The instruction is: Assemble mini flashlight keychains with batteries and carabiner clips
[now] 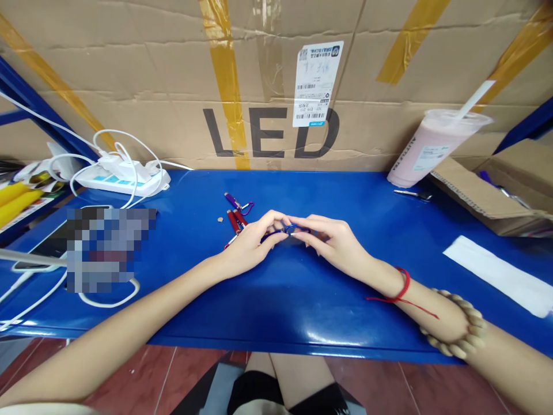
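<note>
From my remote view, I find the left hand [242, 249] and right hand [345, 249] closed, fingertips pinching a small blue piece [291, 229] above the blue surface [276, 305]. Handling is under way; completion unverifiable. The purple tube [232, 200] and red tubes [233, 221] lie unheld near the left hand.

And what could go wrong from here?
Slip: the small blue part is pinched in the fingertips of the left hand and right hand, so it may drop.
Knock: the red pieces lie right by the left hand and could get shoved.
Spill: the pink drink stands on the same blue tabletop; a bump might tip it.
</note>
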`<state>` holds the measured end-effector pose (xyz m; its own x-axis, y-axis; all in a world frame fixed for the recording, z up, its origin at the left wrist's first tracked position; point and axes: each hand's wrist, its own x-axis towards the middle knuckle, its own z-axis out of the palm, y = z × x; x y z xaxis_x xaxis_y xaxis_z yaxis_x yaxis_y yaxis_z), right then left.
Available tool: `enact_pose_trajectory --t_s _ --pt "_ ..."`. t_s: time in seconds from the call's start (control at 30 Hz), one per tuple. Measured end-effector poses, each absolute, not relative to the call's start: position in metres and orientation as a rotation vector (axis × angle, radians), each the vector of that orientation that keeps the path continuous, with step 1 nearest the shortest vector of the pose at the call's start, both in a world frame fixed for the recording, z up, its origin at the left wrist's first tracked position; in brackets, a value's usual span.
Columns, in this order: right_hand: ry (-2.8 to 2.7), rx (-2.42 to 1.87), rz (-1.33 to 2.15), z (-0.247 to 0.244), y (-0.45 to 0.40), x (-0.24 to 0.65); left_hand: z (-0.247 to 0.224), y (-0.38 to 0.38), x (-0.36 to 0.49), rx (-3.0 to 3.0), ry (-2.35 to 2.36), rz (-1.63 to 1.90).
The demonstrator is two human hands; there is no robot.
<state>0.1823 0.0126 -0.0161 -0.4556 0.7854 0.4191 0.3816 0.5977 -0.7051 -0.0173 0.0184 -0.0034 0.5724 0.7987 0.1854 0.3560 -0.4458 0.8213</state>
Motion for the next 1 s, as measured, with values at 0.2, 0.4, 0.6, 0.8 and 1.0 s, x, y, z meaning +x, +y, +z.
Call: enact_pose_trajectory --t_s 0.2,0.4,0.6,0.8,1.0 --pt "-2.202 -0.861 0.605 -0.019 0.013 0.183 -0.002 0.015 -0.015 2.036 0.959 0.721" --pt "-2.273 -0.877 0.486 -0.017 0.009 0.182 -0.002 0.012 -0.013 2.097 1.125 0.745" --pt "-2.128 -0.929 0.753 -0.016 0.009 0.181 -0.005 0.012 -0.013 2.073 1.268 0.795" --pt "-2.307 -0.829 0.432 -0.012 0.008 0.183 -0.007 0.013 -0.013 2.084 1.181 0.816" --pt "-2.556 -0.867 0.158 -0.006 0.003 0.184 -0.005 0.013 -0.012 1.999 1.132 0.743"
